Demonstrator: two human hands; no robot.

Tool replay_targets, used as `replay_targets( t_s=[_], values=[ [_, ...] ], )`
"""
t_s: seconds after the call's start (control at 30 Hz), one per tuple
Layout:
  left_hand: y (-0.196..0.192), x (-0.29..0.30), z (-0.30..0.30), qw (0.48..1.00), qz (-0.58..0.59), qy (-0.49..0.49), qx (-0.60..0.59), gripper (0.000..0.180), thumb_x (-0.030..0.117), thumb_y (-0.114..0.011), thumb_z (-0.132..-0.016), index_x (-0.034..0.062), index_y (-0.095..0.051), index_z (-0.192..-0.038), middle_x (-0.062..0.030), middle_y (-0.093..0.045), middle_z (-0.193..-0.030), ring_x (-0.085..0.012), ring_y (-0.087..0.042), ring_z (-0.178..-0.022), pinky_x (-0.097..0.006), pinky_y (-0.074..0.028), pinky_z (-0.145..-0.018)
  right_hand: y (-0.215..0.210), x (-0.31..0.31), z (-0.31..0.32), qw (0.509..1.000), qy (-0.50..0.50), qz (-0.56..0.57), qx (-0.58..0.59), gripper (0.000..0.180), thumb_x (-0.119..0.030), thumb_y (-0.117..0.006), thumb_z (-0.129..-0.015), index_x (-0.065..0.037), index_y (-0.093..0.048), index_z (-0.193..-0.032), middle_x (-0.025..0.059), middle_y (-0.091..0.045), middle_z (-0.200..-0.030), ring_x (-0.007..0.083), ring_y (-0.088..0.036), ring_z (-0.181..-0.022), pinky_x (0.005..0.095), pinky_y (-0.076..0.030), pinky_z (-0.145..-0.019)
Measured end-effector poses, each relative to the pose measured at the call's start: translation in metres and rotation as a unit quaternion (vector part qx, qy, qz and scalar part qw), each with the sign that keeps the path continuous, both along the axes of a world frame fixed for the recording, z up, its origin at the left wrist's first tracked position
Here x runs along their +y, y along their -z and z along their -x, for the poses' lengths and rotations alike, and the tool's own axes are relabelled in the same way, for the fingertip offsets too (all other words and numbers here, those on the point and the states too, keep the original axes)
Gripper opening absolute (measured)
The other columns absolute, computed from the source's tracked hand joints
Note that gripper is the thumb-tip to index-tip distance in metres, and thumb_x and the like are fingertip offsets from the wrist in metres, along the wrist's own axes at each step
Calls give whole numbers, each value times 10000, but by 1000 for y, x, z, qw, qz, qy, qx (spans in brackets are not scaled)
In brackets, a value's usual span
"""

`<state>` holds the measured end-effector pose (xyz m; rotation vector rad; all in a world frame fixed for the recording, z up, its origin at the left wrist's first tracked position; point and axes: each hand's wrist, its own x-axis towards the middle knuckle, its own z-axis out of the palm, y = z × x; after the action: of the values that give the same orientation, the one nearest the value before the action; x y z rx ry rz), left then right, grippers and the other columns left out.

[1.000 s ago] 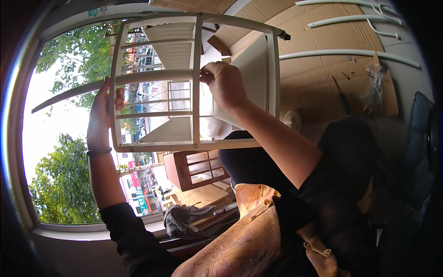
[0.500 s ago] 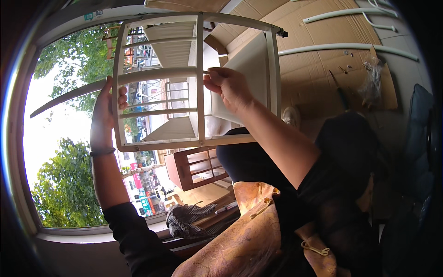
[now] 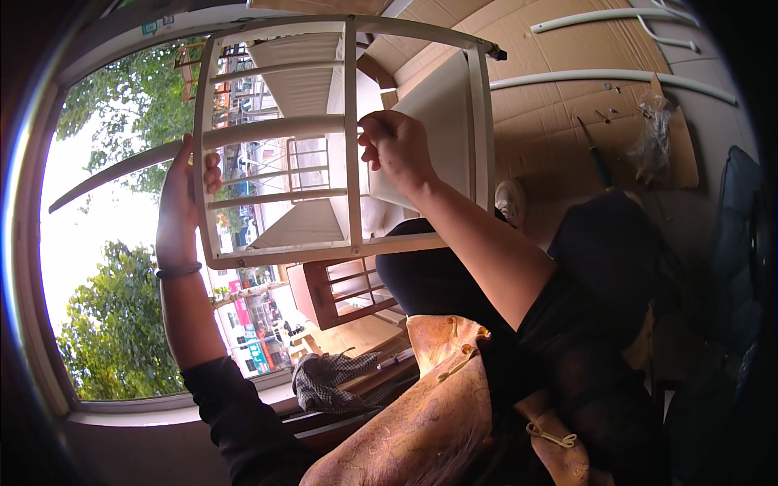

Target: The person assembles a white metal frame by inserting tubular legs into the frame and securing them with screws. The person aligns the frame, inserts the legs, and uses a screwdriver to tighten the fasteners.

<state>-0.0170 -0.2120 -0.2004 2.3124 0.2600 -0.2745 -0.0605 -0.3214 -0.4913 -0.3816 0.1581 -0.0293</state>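
Our left hand (image 3: 185, 194), with one dark band (image 3: 178, 271) at its wrist, is curled around the left rail (image 3: 207, 227) of one white rectangular frame (image 3: 353, 174), which sits between our hands. One curved pale bar (image 3: 275, 130) juts out to the left of this hand and runs right across the frame. Below and to the right of the left hand are one slatted brown wooden piece (image 3: 312, 298) and one checked cloth (image 3: 324, 385). Our right hand (image 3: 399, 150) is beside the bar's right end, at the frame's single middle crosspiece (image 3: 352, 65), thumb and forefinger pinched together; we cannot tell whether anything small is between them. One shoe (image 3: 509, 202) shows below and right of it. Farther right of that hand, on cardboard (image 3: 551, 130), we see two thick pale tubes (image 3: 559, 22), one screwdriver (image 3: 601, 168), one clear plastic bag (image 3: 651, 142) and several metal pieces (image 3: 609, 87), too tiny to count.
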Motion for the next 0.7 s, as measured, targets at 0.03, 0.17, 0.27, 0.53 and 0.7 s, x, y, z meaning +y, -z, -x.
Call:
replay_targets(
  t_s=[0.03,0.17,0.27,0.53,0.7],
  values=[
    [0,0,2,1000,0,1,-1,375,470,-495,-936,99,-512,-990,-12,-531,-691,-80,-442,-511,-227,-347,-474,1,0,0,1000,-17,-2,-10,222,-176,-528,-919,7,-644,-872,39,-596,-637,97,-549,-468,236,-451,-437],
    [0,3,10,1000,-2,6,-8,375,467,-492,-938,96,-501,-991,-17,-532,-694,-79,-443,-513,-226,-343,-475,7,-5,-1,994,-98,31,-20,334,-296,-544,-911,9,-641,-815,38,-583,-600,94,-500,-432,244,-413,-419],
    [0,7,14,1000,1,14,-11,345,447,-469,-955,105,-509,-974,-11,-518,-702,-72,-430,-517,-216,-341,-466,10,-7,-2,989,-134,55,-28,389,-355,-554,-902,6,-632,-779,36,-579,-594,93,-488,-438,252,-400,-424],
    [3,10,11,999,15,31,7,361,461,-486,-944,101,-506,-944,-22,-533,-698,-77,-459,-523,-227,-354,-477,9,-2,4,997,-56,-51,-21,253,-185,-594,-893,61,-595,-952,97,-624,-723,147,-579,-546,277,-489,-517],
    [9,7,9,1000,12,-2,-3,348,448,-464,-957,105,-520,-956,-5,-528,-717,-68,-445,-526,-221,-354,-470,23,-9,10,992,-76,-79,-66,203,-135,-533,-918,42,-590,-1000,108,-632,-788,164,-618,-654,273,-507,-582]
  ],
)
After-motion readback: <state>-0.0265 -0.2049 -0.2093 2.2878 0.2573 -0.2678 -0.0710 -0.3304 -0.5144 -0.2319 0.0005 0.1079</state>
